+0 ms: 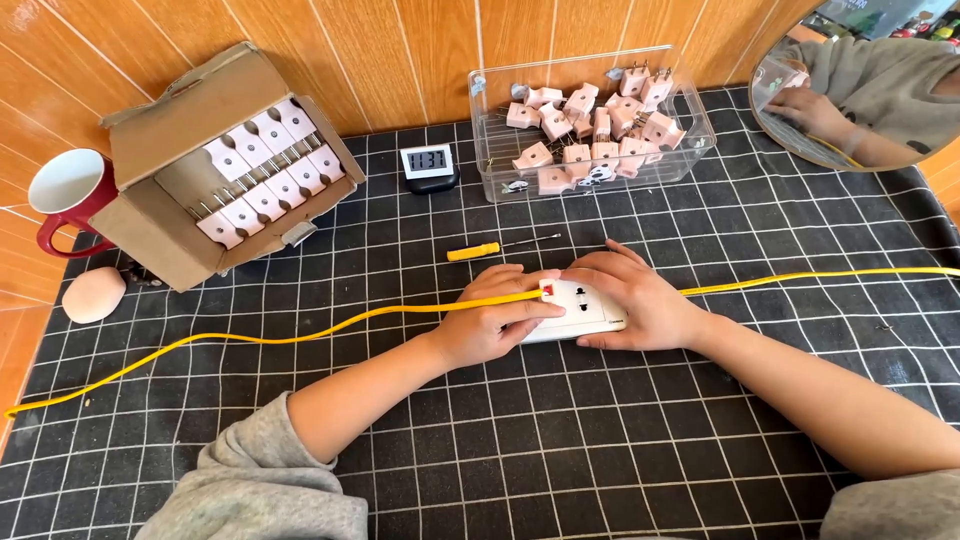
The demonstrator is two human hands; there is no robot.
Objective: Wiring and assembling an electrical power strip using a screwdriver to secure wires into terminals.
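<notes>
Both the left hand [490, 325] and the right hand [640, 300] close around a white socket block [580, 305] lying mid-counter [600, 450], a yellow cable [300, 338] running across it, just below a yellow screwdriver [475, 251].

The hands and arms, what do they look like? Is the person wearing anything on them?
Both are bare hands, the left hand and the right hand, with no gloves, rings or watch showing. The forearms are bare too. Soft grey sleeves are pushed up: the left sleeve bunches near the elbow, and the right sleeve shows only at the picture's corner.
</notes>
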